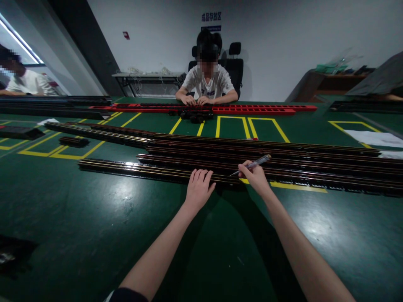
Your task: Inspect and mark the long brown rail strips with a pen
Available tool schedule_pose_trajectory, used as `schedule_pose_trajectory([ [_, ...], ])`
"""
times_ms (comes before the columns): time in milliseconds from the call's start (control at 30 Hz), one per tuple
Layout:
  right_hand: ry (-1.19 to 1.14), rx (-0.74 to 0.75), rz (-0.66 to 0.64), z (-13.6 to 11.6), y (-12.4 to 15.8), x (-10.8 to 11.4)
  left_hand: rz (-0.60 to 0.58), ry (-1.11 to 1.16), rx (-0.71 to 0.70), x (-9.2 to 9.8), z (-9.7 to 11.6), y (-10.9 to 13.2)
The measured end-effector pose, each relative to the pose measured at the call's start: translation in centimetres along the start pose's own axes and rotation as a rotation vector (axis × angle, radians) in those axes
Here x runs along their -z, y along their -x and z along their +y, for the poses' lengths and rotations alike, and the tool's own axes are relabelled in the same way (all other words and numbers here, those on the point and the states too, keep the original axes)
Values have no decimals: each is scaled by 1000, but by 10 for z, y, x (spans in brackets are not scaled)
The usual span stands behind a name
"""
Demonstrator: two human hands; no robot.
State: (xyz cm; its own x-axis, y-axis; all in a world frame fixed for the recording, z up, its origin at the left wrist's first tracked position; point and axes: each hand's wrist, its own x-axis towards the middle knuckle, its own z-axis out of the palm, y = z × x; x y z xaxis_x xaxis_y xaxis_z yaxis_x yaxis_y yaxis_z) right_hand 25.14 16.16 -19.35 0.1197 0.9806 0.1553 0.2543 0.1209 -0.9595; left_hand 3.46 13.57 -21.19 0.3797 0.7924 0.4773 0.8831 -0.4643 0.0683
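Observation:
A long black rail (132,168) with thin brass-coloured lines along it lies across the table in front of me. My left hand (199,188) rests on this rail with its fingers stretched out and apart, the thumb near its front edge. My right hand (254,177) is closed around a slim screwdriver (260,160) with a see-through handle. Its thin tip points down and left, at the rail just right of my left hand. Whether the tip touches the rail, I cannot tell. Several similar black rails (283,156) lie side by side just behind and to the right.
A short black piece (74,141) lies at the left on the green table (78,209), which has yellow tape outlines. Across from me a person (208,82) handles black parts (197,114) beside red frames (267,110). More black rails (53,100) lie far left; paper sheets (374,137) lie right.

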Motion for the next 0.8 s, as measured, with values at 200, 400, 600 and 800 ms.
schedule_pose_trajectory([
  [200, -7, -26, 3, 4, -4, 7, 4, -9, -3, -1, 0, 0],
  [400, 3, -58, -39, 5, -8, 17, 2, -9, -6, 0, -1, 1],
  [600, -14, -54, -47, 2, -6, 17, 9, -4, -3, -1, -1, 1],
  [800, -18, -30, 47, 0, -1, 14, 0, 1, -1, -1, -1, 1],
])
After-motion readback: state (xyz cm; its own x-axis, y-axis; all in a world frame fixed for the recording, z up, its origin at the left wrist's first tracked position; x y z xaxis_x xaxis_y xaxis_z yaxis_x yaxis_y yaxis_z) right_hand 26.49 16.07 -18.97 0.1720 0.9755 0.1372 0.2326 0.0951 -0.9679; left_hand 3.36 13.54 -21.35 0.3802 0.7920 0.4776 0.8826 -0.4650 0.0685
